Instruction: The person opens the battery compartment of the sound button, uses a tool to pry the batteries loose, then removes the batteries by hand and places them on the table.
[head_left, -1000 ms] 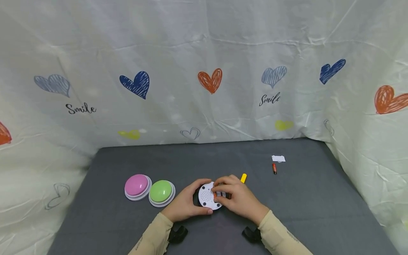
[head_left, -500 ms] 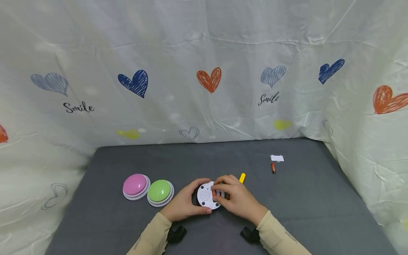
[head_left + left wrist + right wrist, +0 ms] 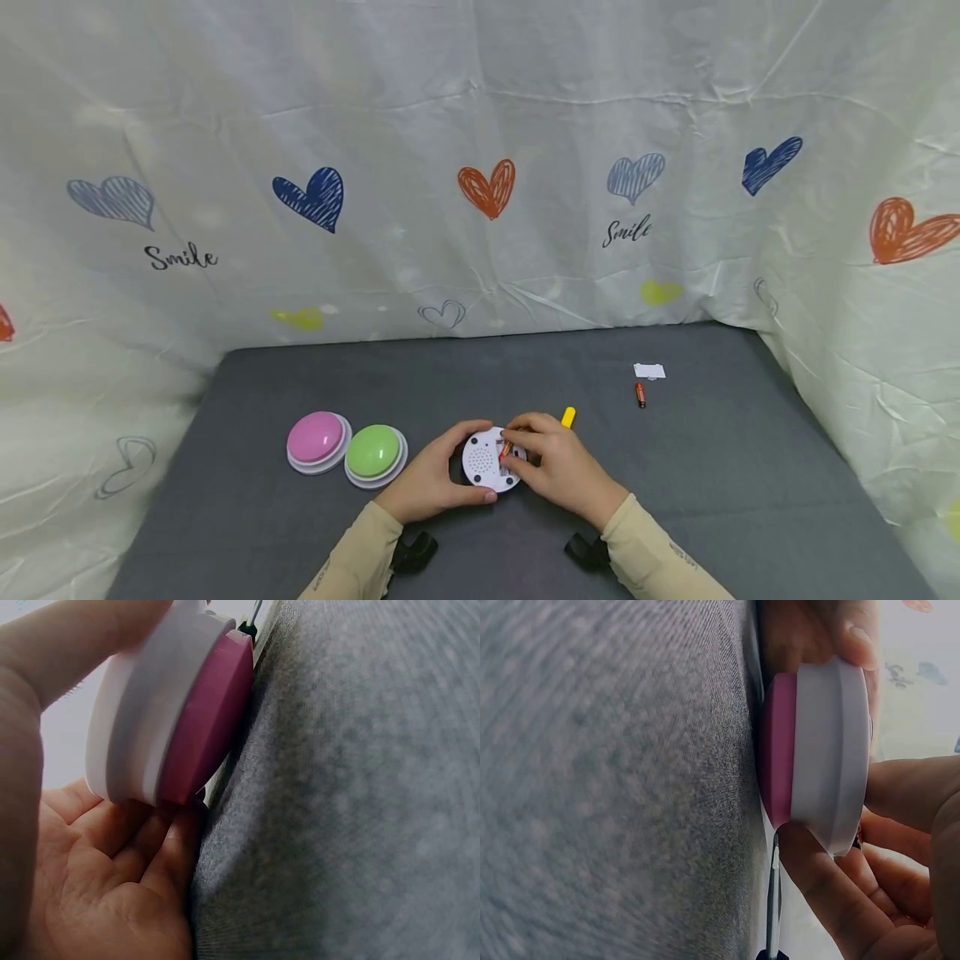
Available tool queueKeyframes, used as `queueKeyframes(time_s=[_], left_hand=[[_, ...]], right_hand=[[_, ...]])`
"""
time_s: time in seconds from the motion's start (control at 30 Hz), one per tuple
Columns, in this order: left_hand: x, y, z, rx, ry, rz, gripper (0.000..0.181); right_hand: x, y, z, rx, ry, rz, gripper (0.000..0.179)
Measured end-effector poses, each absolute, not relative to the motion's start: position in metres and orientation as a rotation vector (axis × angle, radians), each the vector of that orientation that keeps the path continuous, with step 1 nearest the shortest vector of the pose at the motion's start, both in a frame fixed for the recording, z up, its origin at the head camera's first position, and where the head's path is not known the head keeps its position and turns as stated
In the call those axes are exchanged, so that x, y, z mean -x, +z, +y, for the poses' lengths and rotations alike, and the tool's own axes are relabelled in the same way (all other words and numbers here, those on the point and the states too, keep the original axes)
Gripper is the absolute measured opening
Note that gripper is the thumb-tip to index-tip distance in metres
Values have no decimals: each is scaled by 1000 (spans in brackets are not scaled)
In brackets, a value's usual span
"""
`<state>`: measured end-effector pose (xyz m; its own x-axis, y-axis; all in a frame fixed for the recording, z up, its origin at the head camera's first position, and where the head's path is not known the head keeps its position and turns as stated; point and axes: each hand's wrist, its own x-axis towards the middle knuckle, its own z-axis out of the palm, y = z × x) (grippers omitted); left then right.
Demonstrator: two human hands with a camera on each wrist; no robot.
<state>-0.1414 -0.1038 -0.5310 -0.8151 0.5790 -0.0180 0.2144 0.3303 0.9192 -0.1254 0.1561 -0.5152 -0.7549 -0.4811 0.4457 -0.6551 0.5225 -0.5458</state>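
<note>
A round push button [image 3: 477,458] lies upside down on the dark cloth, its white base with small round holes facing up. Its pink dome [image 3: 214,712] points down, as the left wrist view shows. My left hand [image 3: 435,479] grips the button's rim between thumb and fingers. Over the battery compartment, my right hand [image 3: 564,467] pinches an orange-and-black battery [image 3: 507,449], which sits at a slant. Fingers hide part of the compartment. In the right wrist view, my right fingers [image 3: 832,889] touch the button's white side [image 3: 829,750].
A pink push button [image 3: 315,437] and a green one [image 3: 372,451] stand to the left. Behind my right hand lies a screwdriver with a yellow handle [image 3: 568,417]. Farther right are a loose battery [image 3: 641,395] and a small white cover [image 3: 649,371]. A printed curtain [image 3: 405,250] hangs behind the table.
The battery in my right fingers has tipped from nearly straight along the compartment to a slant. My left hand keeps its grip, and the head view has shifted slightly.
</note>
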Motion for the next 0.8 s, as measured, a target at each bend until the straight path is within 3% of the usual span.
queueKeyframes(time_s=[0.8], left_hand=[[141, -532, -104, -740, 1470, 2277, 92]], right_hand=[[126, -517, 156, -810, 1318, -2599, 41]])
